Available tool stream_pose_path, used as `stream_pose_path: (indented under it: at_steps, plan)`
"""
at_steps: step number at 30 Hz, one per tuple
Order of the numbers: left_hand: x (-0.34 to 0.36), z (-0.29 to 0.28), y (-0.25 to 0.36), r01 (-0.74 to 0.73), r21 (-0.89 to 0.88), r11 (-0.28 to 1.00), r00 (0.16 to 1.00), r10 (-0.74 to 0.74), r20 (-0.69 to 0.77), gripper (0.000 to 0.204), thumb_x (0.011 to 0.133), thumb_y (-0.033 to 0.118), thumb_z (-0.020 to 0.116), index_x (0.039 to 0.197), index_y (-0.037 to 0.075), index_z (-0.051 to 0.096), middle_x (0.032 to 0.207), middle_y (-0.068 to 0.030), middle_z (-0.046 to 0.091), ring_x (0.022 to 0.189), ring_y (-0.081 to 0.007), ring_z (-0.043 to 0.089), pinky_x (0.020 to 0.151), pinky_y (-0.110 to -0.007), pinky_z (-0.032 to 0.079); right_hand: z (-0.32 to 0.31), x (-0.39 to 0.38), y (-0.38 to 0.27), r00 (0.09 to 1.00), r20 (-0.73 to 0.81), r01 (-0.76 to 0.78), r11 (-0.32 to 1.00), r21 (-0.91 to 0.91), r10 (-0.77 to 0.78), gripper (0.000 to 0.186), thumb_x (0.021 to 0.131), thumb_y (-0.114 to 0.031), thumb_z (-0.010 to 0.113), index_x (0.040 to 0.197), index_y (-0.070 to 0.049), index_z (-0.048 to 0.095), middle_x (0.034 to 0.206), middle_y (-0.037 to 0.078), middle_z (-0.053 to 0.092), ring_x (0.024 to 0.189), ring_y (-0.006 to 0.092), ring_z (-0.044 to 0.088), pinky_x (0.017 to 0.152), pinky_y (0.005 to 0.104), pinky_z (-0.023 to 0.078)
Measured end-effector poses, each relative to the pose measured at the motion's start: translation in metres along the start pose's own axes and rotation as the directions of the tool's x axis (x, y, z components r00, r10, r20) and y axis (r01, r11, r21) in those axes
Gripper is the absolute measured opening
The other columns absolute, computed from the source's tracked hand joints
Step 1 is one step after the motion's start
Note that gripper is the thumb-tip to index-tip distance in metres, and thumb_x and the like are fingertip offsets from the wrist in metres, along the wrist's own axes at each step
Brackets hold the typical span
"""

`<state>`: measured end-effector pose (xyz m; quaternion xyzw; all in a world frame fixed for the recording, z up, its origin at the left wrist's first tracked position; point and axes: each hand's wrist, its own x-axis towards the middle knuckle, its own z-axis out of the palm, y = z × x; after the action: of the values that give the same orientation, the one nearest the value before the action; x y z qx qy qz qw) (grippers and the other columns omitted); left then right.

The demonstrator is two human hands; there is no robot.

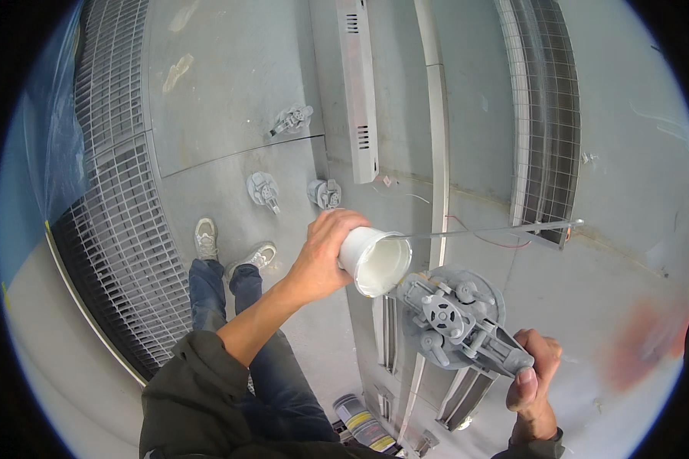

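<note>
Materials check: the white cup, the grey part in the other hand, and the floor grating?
White cup: thin plastic by its smooth, slightly translucent wall, white liquid inside. Grey mechanical part: matte grey all over, possibly coated metal or plastic; base unclear. Floor grating: looks like metal, a fine open grid, dull grey.

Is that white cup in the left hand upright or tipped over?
Tipped. The white cup lies sideways in the left hand, its open mouth facing the grey spray gun.

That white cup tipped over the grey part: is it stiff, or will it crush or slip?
The white cup looks thin-walled, so probably light and squeezable. The left hand wraps its base, tilted; the wet-looking white inside suggests it may spill.
</note>
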<state>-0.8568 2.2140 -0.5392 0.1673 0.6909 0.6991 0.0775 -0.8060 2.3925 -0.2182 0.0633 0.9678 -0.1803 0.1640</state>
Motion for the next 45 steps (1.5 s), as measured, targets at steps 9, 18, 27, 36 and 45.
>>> stream_pose_path:
  at_steps: [9,18,27,36,45]
  plan:
    - [-0.007,-0.010,0.006,0.006,-0.034,0.999,1.000,-0.006,-0.024,0.069,0.061,0.007,0.088,0.122,0.008,0.057,0.122,-0.0118,0.062,0.118,-0.0363,0.056,0.103,-0.044,0.042,0.005,0.002,-0.016,1.000,0.011,0.017,1.000,-0.011,-0.017,0.051,0.088,-0.048,0.046,0.066,-0.001,0.045,0.052,0.007,0.039,0.040,0.0206,0.036,0.041,0.0331,0.027]
    - [-0.007,-0.014,0.001,-0.012,-0.038,0.999,0.999,0.010,-0.049,0.068,0.061,0.007,0.088,0.121,0.008,0.056,0.121,-0.0120,0.062,0.116,-0.0359,0.057,0.103,-0.044,0.042,0.007,0.004,-0.022,1.000,-0.006,0.012,0.999,-0.047,-0.012,0.053,0.087,-0.050,0.045,0.067,-0.001,0.045,0.052,0.006,0.040,0.040,0.0196,0.037,0.042,0.0325,0.028]
    - [-0.011,-0.014,0.000,0.005,-0.058,0.998,0.999,-0.008,-0.052,0.066,0.061,0.005,0.086,0.120,0.009,0.056,0.120,-0.0122,0.062,0.117,-0.0366,0.056,0.104,-0.045,0.041,0.008,-0.001,-0.016,0.997,-0.010,0.070,0.992,-0.101,-0.072,0.059,0.085,-0.057,0.052,0.066,-0.002,0.044,0.052,0.005,0.039,0.040,0.0196,0.038,0.042,0.0320,0.028]
    - [-0.012,-0.017,0.000,0.014,-0.062,0.998,0.999,-0.017,-0.049,0.064,0.062,0.003,0.085,0.119,0.009,0.057,0.118,-0.0128,0.062,0.116,-0.0365,0.057,0.103,-0.044,0.042,0.012,0.003,-0.022,1.000,-0.007,0.011,0.996,-0.090,-0.011,0.057,0.085,-0.055,0.050,0.065,-0.002,0.044,0.052,0.005,0.038,0.040,0.0184,0.036,0.042,0.0323,0.027]
    - [-0.011,-0.017,-0.004,0.002,-0.058,0.998,0.998,-0.005,-0.055,0.065,0.062,0.004,0.086,0.120,0.008,0.056,0.119,-0.0128,0.062,0.115,-0.0364,0.056,0.102,-0.044,0.042,0.014,0.008,-0.024,1.000,-0.005,-0.017,0.998,-0.054,0.017,0.058,0.086,-0.055,0.046,0.064,-0.001,0.043,0.051,0.005,0.037,0.040,0.0182,0.035,0.042,0.0326,0.025]
